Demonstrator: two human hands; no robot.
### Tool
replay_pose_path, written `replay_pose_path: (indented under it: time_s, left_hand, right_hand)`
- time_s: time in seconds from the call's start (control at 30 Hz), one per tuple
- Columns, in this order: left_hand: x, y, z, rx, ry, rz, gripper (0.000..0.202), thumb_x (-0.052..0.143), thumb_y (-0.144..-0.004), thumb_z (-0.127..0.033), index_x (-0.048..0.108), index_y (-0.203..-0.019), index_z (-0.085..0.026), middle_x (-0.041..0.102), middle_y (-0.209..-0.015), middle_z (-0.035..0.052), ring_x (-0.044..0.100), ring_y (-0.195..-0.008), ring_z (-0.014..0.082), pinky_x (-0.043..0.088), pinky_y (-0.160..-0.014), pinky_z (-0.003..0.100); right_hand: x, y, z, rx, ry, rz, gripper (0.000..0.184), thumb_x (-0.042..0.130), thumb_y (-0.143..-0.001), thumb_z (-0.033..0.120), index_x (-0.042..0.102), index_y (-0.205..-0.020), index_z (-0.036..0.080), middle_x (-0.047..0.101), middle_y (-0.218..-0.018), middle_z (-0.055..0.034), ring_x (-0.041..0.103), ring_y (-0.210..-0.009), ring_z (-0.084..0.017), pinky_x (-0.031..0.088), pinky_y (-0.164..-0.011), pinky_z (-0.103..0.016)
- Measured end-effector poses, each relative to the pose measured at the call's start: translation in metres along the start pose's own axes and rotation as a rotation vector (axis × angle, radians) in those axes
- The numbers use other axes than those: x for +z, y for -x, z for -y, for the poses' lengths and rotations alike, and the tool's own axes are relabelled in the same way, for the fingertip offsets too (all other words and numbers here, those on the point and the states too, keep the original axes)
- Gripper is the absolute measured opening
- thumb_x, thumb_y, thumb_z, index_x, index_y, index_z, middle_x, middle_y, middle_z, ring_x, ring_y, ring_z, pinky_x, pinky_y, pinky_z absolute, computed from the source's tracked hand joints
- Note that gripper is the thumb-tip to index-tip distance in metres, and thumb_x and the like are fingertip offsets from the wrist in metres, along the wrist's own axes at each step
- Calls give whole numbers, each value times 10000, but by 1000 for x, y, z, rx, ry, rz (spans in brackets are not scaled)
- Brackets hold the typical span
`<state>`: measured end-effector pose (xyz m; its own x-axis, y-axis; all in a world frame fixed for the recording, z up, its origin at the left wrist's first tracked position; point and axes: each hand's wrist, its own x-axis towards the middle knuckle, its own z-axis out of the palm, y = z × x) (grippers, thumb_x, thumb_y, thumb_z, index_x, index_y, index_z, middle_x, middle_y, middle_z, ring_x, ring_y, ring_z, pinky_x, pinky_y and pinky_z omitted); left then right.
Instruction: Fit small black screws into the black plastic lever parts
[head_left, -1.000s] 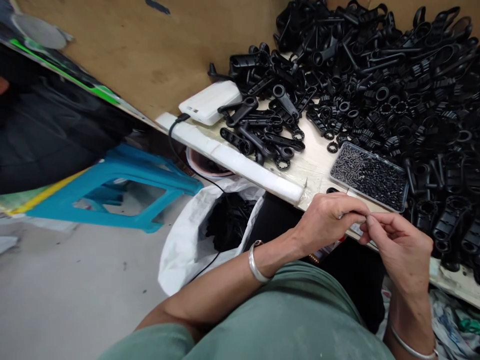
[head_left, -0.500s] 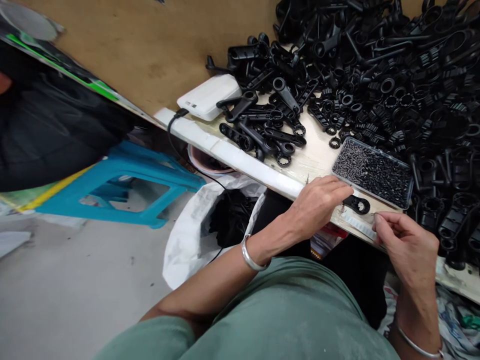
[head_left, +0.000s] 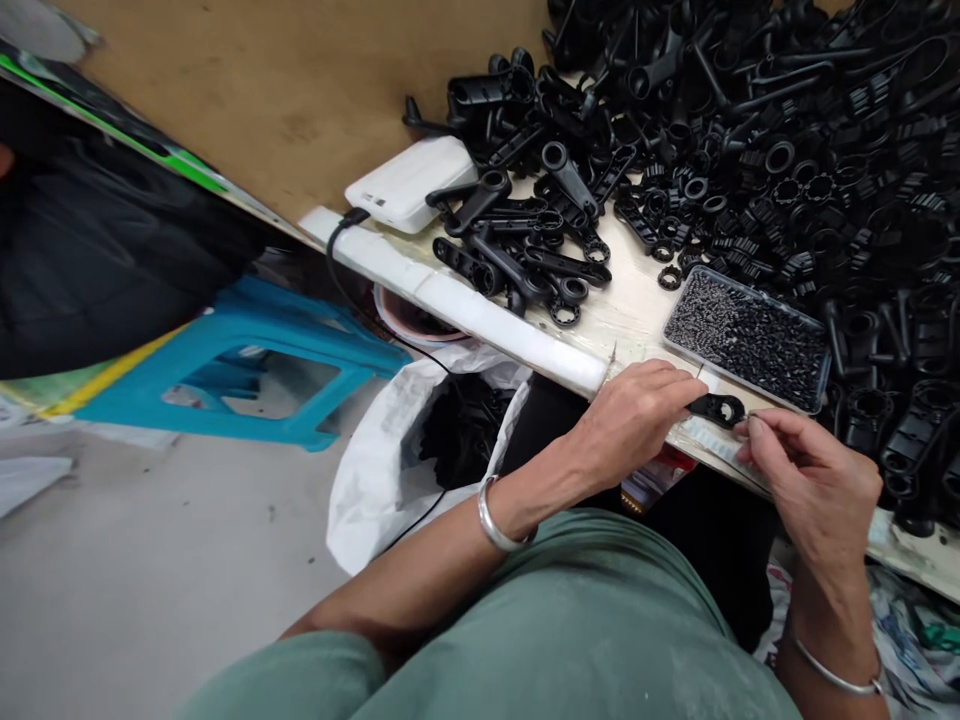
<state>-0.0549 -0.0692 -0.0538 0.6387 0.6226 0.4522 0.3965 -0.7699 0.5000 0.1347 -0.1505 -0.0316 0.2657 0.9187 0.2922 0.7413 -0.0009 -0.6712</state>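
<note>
Near the table's front edge, my left hand (head_left: 637,415) is closed on one end of a black plastic part (head_left: 721,408) that has a toothed ring at its other end. My right hand (head_left: 814,480) is beside that ring, with thumb and forefinger pinched together. Whatever is in this pinch is too small to make out. Just behind the part lies a clear shallow box (head_left: 823,385) of tiny dark and greyish pieces. A pale ribbed strip (head_left: 712,440) lies on the edge below the part.
Black plastic parts (head_left: 750,150) are heaped at the back and right. A white box-shaped device (head_left: 412,185) with a black cable sits left on the table (head_left: 630,290). Below stand a white sack (head_left: 367,480) and a blue stool (head_left: 225,400). Dark clothing of another person (head_left: 97,250) shows left.
My right hand's pinched fingertips have moved slightly up and left, closer to the ring end of the black part. My left hand keeps its hold. The view has shifted a little.
</note>
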Motion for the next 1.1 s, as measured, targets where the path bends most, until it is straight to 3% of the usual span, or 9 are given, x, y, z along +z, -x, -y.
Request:
replay_pose_path:
  time_s: [0.23,0.53,0.63,0.83,0.93,1.1]
  left_hand:
    - [-2,1,0,13,26,23,102,585,-916,-66,637,-966,-138,723,-953,57,653,-907,162,538,-844,270]
    - [4,4,3,60,86,-37,170,492,-968,-68,642,-1028,-122,734,-1004,64,659,-945,154,543,-901,274]
    - [3,3,3,65,78,-15,162,497,-975,-82,643,-1024,-129,736,-989,59,662,-930,152,550,-881,273]
    - [2,3,4,86,92,-25,173,483,-984,-79,640,-1040,-126,738,-991,58,657,-931,145,549,-887,274]
    - [2,3,3,89,96,-38,167,487,-983,-79,644,-1023,-123,739,-984,58,660,-917,146,552,-880,272]
    - [4,4,1,59,105,-28,191,473,-994,-97,657,-1028,-134,740,-993,60,661,-931,141,556,-893,276]
  right_hand:
    - [8,-12,1,-99,31,16,197,638,-890,365,750,-843,210,737,-680,-6,671,-522,-147,543,-529,-240]
    - [-3,-25,-11,-305,120,186,173,629,-897,338,752,-827,238,744,-729,7,607,-480,-105,511,-515,-211]
    - [-5,-27,-14,-251,67,180,170,643,-882,337,752,-806,231,739,-700,6,620,-484,-112,495,-486,-209]
    - [-11,-15,-17,-7,-8,70,165,705,-848,377,767,-849,224,747,-710,-6,633,-488,-127,502,-460,-219]
    - [-12,-11,-14,-61,40,38,152,699,-853,366,762,-819,232,734,-673,6,607,-455,-116,483,-436,-213]
    - [-12,-10,-9,-206,149,65,161,650,-886,342,746,-808,239,735,-693,8,627,-489,-124,548,-531,-239]
